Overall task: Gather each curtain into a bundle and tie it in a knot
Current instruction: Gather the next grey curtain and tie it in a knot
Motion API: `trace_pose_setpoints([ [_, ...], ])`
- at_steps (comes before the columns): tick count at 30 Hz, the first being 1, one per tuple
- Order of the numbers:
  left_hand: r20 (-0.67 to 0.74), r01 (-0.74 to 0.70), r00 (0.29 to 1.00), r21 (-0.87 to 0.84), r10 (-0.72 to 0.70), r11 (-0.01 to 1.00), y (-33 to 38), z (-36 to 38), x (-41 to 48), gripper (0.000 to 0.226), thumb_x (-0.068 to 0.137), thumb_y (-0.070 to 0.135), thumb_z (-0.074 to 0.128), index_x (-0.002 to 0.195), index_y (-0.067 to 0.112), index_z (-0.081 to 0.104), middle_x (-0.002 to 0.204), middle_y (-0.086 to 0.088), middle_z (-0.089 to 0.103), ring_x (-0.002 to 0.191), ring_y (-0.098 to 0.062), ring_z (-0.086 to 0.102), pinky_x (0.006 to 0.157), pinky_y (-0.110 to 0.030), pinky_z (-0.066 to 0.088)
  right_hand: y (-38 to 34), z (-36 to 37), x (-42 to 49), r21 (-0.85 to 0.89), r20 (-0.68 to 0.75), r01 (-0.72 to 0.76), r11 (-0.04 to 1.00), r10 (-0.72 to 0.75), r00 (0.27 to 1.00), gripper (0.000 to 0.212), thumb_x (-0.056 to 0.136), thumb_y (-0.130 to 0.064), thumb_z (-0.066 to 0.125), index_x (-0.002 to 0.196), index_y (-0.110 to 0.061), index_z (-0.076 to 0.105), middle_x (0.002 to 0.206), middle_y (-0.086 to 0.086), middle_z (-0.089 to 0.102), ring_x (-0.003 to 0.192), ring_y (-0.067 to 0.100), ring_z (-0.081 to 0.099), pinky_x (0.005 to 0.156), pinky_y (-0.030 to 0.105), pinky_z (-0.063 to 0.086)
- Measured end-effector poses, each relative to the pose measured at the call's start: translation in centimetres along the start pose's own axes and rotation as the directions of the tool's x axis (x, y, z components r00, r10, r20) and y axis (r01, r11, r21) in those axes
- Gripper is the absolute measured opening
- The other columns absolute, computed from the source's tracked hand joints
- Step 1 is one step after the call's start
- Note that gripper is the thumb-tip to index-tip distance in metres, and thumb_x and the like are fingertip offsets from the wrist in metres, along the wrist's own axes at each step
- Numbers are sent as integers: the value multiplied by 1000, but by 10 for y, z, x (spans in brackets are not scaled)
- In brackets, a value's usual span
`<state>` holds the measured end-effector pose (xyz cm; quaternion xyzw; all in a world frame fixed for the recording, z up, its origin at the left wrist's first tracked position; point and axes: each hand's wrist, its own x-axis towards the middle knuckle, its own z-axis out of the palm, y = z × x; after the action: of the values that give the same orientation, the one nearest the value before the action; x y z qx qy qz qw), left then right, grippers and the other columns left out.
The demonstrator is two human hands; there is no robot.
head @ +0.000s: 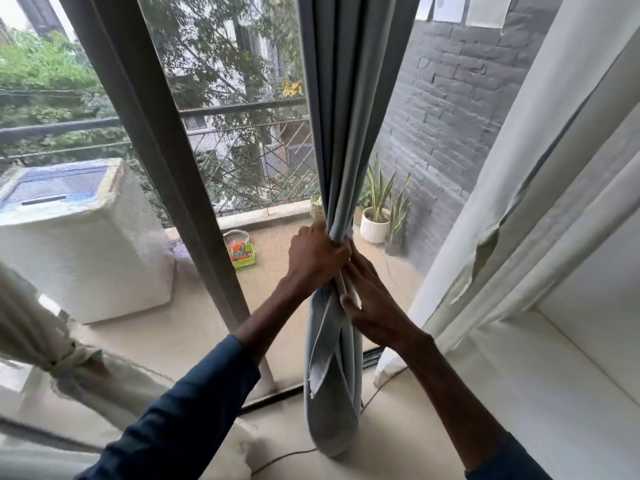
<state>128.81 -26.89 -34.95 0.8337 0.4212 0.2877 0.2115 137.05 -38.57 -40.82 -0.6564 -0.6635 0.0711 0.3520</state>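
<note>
- Centrally, the grey-blue curtain point(341, 116) hangs from above the frame in long vertical folds, in front of the dark window frame point(156, 133).
- The folds narrow to a tight neck at mid height. Below the neck the cloth swells into a loose, rounded bundle whose bottom end rests on the pale floor point(450, 410) by the window.
- The left hand point(318, 252) grips the neck of the curtain. Its fingers are curled fully round the gathered cloth and the knuckles face the camera.
- The right hand point(374, 303) lies against the right side of the bundle, just below the left hand and touching it. Its fingers are extended upward along the cloth and the thumb presses on the fabric; no closed grasp is visible.
- Both forearms reach forward, with dark blue sleeves pushed back from the wrists.
- No knot is formed in the grey-blue curtain.
- A white curtain point(519, 202) hangs at the right, apart from the hands.
- A cream curtain point(59, 355) at lower left is cinched at one point; the blur hides whether by a knot or a band.
- Outside the glass stand a white washing machine point(79, 244), potted plants point(375, 220) beside a grey brick wall point(450, 116), and an orange packet point(242, 255).
</note>
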Motion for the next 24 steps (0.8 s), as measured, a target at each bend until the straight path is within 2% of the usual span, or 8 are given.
trace_pose_setpoints([
  [2, -41, 23, 999, 12, -23, 1000, -2, 5, -1, 37, 85, 48, 58, 94, 13, 62, 82, -8, 68, 71, -30, 63, 59, -29, 45, 2, 0, -3, 202, -93, -35, 979, 54, 994, 75, 87, 6, 53, 156, -14, 32, 167, 0, 18, 154, 9, 15, 122, 28, 24],
  [5, -91, 10, 996, 30, -7, 1000, -5, 14, -7, 39, 86, 50, 59, 90, 11, 66, 83, -16, 68, 76, -37, 62, 66, -37, 49, 5, 1, -5, 463, -216, -68, 884, 187, 958, 70, 84, 20, 49, 145, -15, 52, 158, -6, 41, 144, 9, 40, 105, 30, 49],
  [7, -102, -7, 995, 30, 10, 1000, -7, 17, -9, 38, 86, 49, 58, 88, 12, 67, 78, -16, 68, 73, -37, 62, 66, -39, 51, 3, 3, -9, 429, -344, -64, 901, 229, 910, 62, 83, 20, 51, 133, -14, 62, 143, -4, 58, 133, 13, 54, 94, 30, 56],
  [10, -90, -14, 996, 31, 16, 999, -7, 17, -8, 33, 84, 42, 60, 90, 10, 65, 77, -14, 65, 70, -35, 61, 62, -35, 47, 0, 21, -22, 274, -572, -112, 955, 255, 780, 30, 86, 6, 64, 105, -14, 72, 104, -4, 73, 97, 12, 69, 73, 36, 60],
  [14, -87, -13, 996, 48, 18, 999, -3, 14, -6, 29, 84, 32, 63, 92, 5, 63, 77, -14, 61, 69, -33, 58, 59, -33, 39, 0, 63, -34, 254, -447, -303, 919, 389, 805, 9, 84, -18, 78, 93, -17, 75, 85, -6, 76, 74, 6, 71, 68, 35, 59],
  [17, -96, -12, 995, 31, 15, 999, -1, 14, -5, 28, 83, 30, 63, 90, 3, 61, 80, -18, 63, 71, -38, 60, 61, -39, 49, 3, 82, -31, 216, -470, -386, 897, 442, 764, 28, 85, -31, 78, 104, -10, 74, 97, 3, 78, 87, 17, 74, 81, 31, 57],
  [20, -102, -21, 995, 22, 23, 1000, 1, 13, -5, 26, 84, 27, 63, 90, 2, 61, 75, -15, 60, 69, -36, 60, 59, -34, 41, 0, 83, -25, 317, -421, -441, 840, 541, 728, 42, 81, -39, 82, 111, -11, 71, 107, 0, 76, 98, 13, 70, 88, 16, 49],
  [24, -106, -14, 994, 27, 17, 1000, -3, 14, -1, 25, 81, 28, 64, 88, 4, 62, 73, -15, 63, 65, -35, 61, 58, -37, 51, -4, 80, -19, 496, -217, -537, 682, 696, 684, 51, 70, -50, 86, 107, -21, 68, 102, -9, 75, 92, 4, 71, 88, 29, 58],
])
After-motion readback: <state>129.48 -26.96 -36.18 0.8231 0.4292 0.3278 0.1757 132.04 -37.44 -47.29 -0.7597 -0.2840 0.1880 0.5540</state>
